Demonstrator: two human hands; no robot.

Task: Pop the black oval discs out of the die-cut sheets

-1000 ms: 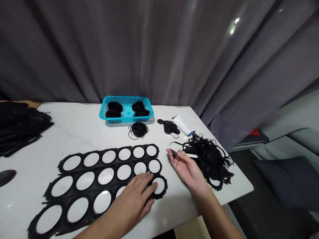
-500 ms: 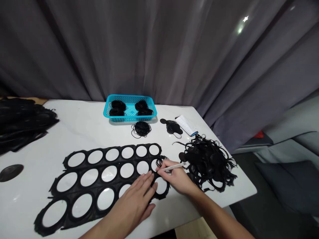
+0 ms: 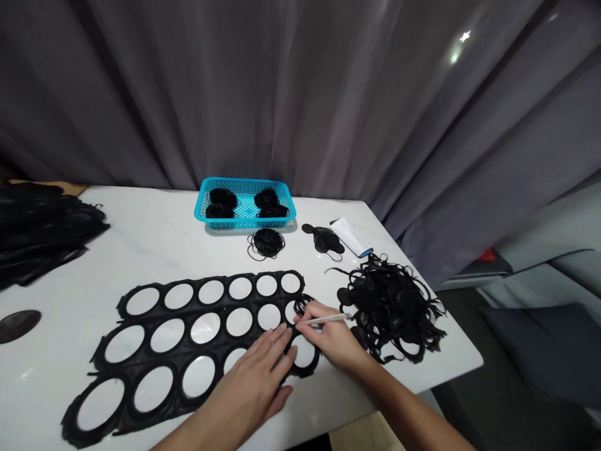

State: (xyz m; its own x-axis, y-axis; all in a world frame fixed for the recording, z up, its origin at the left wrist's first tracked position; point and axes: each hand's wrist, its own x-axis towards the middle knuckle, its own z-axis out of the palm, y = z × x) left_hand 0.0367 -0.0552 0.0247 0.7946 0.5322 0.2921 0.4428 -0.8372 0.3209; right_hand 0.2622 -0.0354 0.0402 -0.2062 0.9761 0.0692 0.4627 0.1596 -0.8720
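A thin black sheet (image 3: 184,344) with rows of round cut-out holes lies flat on the white table. My left hand (image 3: 260,363) rests on its right part, palm down and fingers stretched out. My right hand (image 3: 331,329) pinches a slim white pen-like tool (image 3: 326,319), its tip down at the sheet by a hole in the middle row. A small bunch of thin black rings (image 3: 304,305) shows just behind the right fingers, partly covered by them; I cannot tell whether the hand holds these too.
At the back stands a blue basket (image 3: 245,220) with black ring bundles; another ring bundle (image 3: 267,243) lies before it. Black scraps (image 3: 394,307) are heaped at right, near a white packet (image 3: 351,237). Black sheets (image 3: 42,228) and a black disc (image 3: 19,326) lie at left.
The tool in my right hand has tilted lower, its rear end dropping slightly. My left hand stays flat in place on the sheet.
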